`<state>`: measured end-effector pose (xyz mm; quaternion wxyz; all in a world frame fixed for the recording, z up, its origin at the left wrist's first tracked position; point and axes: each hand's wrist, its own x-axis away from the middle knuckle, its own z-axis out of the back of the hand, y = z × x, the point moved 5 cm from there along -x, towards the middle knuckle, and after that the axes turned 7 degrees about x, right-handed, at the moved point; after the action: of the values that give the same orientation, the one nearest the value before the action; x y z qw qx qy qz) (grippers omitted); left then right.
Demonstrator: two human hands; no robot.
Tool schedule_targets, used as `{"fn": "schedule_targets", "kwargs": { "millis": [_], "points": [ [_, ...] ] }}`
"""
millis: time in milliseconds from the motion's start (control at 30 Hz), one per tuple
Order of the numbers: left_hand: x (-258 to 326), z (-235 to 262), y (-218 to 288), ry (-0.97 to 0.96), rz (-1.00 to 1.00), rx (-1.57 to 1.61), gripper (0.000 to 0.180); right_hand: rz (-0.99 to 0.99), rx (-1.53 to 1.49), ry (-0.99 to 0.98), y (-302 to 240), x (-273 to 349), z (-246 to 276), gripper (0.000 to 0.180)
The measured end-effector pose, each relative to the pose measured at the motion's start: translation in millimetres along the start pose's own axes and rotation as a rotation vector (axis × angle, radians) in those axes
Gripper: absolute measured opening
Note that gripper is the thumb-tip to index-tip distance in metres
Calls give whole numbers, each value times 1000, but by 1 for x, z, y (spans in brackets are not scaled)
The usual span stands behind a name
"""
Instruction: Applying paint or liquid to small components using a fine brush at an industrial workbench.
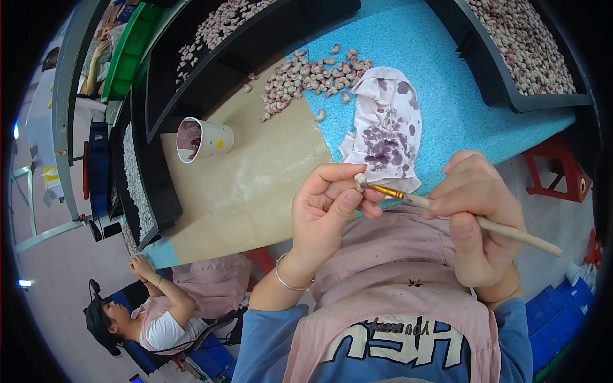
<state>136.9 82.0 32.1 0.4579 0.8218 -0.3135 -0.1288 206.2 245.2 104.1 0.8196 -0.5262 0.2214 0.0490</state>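
My left hand (322,214) pinches a small whitish piece (361,179) between thumb and fingertips. A paintbrush (511,233) with a pale wooden handle and brass-coloured ferrule is held in my right hand (480,214). The brush tip touches or nearly touches the piece; which, I cannot tell. Just beyond my hands lies a white cloth (408,96) blotched with purple. Farther off is a loose heap of small curled pieces (290,83), whitish with purple-pink marks. A white paper cup (217,138) with purple stains inside stands to the left on a tan board (255,179).
Black trays (504,89) filled with similar pieces stand at the far right and far left. Another black tray (165,191) at the left holds pale bits. A red stool (555,169) is at the right. A co-worker (169,319) sits at lower left.
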Motion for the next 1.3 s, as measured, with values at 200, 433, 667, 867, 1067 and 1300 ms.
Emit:
{"fn": "schedule_targets", "kwargs": {
  "millis": [200,433,667,867,1067,1300],
  "points": [
    [-1,0,-1,-7,13,-6,26,69,68,22,1,-4,1,5],
    [-3,2,-2,-10,25,30,28,-22,-77,142,12,1,10,9],
    [-31,21,21,118,18,-23,27,-56,-144,193,20,3,11,12],
    [-116,28,131,216,-509,-159,31,-103,-215,215,19,9,9,15],
    [-84,41,70,109,-224,-853,10,-188,-252,221,33,10,11,15],
    [-83,39,46,-174,-387,-1383,13,-167,-242,205,36,8,9,15]
  ]
}}
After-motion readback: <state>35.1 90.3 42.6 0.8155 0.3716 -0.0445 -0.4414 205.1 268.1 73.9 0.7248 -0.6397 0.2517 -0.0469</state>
